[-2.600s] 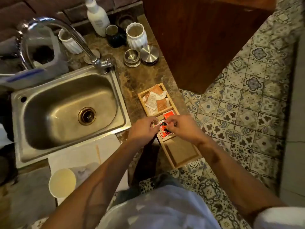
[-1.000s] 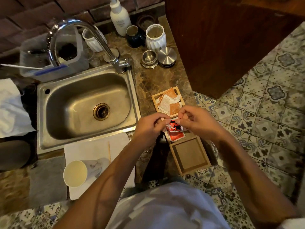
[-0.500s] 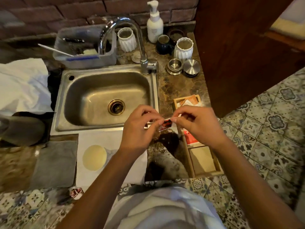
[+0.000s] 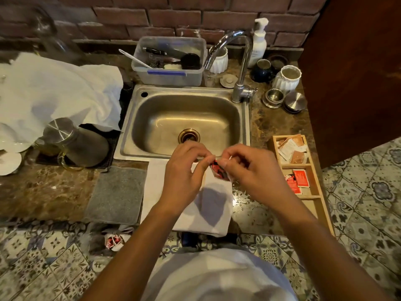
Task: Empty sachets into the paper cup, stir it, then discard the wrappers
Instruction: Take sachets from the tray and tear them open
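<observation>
Both hands pinch one red sachet at its top edge, above a white napkin on the counter in front of the sink. My left hand grips its left corner, my right hand its right corner. The paper cup is hidden, probably under my left hand and forearm. A wooden tray at the right holds more sachets: brown and white ones in the far compartment, red ones in the middle one. A crumpled red wrapper lies in a bin on the floor by the counter's front edge.
A steel sink with a tap lies just beyond my hands. A grey mat is left of the napkin. A steel jug and white cloth are far left. Cups and steel lids stand back right.
My view has swung left and my hands carried the red sachet from over the tray to above the napkin. The paper cup, visible earlier on the napkin, is now covered.
</observation>
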`<act>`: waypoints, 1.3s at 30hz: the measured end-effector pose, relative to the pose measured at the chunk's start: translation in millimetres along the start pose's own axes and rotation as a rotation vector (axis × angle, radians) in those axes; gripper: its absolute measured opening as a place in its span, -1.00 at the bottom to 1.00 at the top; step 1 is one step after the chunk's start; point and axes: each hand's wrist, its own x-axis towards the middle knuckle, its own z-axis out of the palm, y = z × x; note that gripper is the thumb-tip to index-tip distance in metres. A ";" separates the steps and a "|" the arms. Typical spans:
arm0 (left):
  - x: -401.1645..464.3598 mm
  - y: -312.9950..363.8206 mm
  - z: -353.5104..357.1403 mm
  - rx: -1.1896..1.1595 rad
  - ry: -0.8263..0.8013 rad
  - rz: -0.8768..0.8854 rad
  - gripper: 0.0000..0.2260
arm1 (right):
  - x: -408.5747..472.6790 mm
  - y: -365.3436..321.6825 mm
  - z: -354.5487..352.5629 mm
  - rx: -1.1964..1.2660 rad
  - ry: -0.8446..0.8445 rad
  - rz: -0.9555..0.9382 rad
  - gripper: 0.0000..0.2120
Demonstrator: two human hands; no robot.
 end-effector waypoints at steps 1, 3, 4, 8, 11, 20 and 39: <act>-1.7 -2.1 -6.3 -0.004 0.015 0.008 -0.95 | -0.2 -4.9 5.9 0.068 -0.019 0.008 -0.93; -5.9 -3.9 -18.9 -0.052 0.045 -0.006 -0.96 | -0.2 -9.3 18.7 -0.029 0.031 -0.002 -0.91; -8.4 -4.4 -24.8 -0.081 0.054 -0.019 -0.96 | -0.7 -13.2 23.9 -0.164 0.070 -0.027 -0.90; -13.9 -15.3 -45.4 -0.128 0.062 -0.023 -0.96 | -3.1 -33.3 37.4 0.014 -0.008 -0.004 -0.92; -15.9 -20.3 -56.4 -0.155 0.051 -0.010 -0.95 | -5.6 -41.8 45.9 0.065 -0.014 0.034 -0.92; -4.4 1.6 -110.0 -0.569 -0.090 -0.167 -0.92 | -13.3 -87.9 55.6 -0.179 0.138 -0.168 -0.89; -33.0 6.5 -96.0 -0.471 0.146 -0.191 -0.93 | -13.5 -89.1 54.8 -0.313 0.131 -0.246 -0.83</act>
